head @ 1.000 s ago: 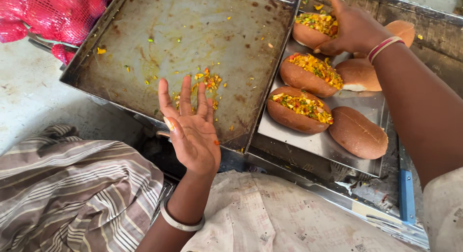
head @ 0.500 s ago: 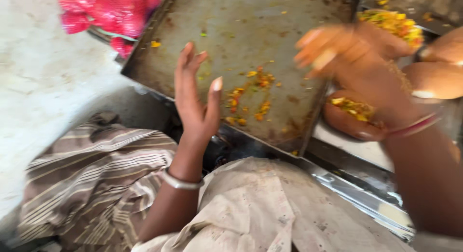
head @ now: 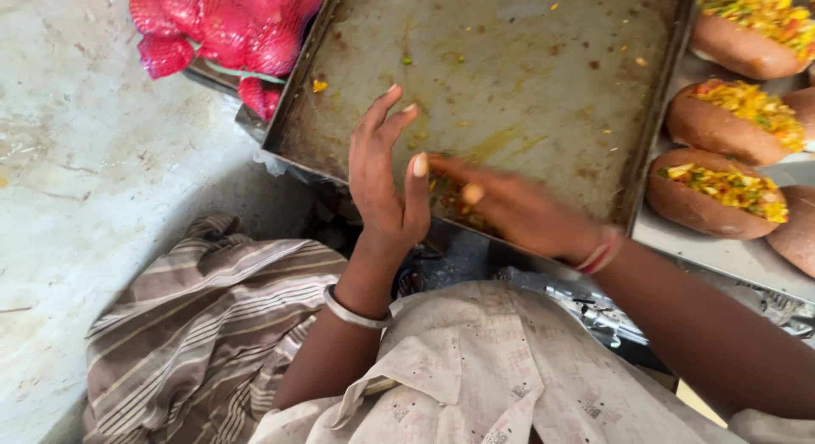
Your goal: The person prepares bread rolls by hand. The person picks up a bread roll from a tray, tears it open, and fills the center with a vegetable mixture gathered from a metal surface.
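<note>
Over at 11 o'clock there's a red mesh bag stuffed with something red, sitting partly under the corner of the big metal tray. Bare concrete floor fills the left side, and striped brown cloth is bunched at 7 o'clock, just beside the pale garment the person wears.

The left hand stands on its edge at the tray's near rim, palm facing right, fingers spread and slightly curled, so the grip is open and holding nothing, with a silver bangle on the wrist. Right against it is a little heap of chopped yellow, red and green filling, at the near rim of the tray. The right hand lies flat over that heap, fingers pointing at 9 o'clock toward the left palm; it's blurry, grip looks loose and apart, not clamped on anything.

The tray is mostly greasy, with stray crumbs. At 2 o'clock a second, shinier tray holds brown buns, 3 of them topped with the same filling.
</note>
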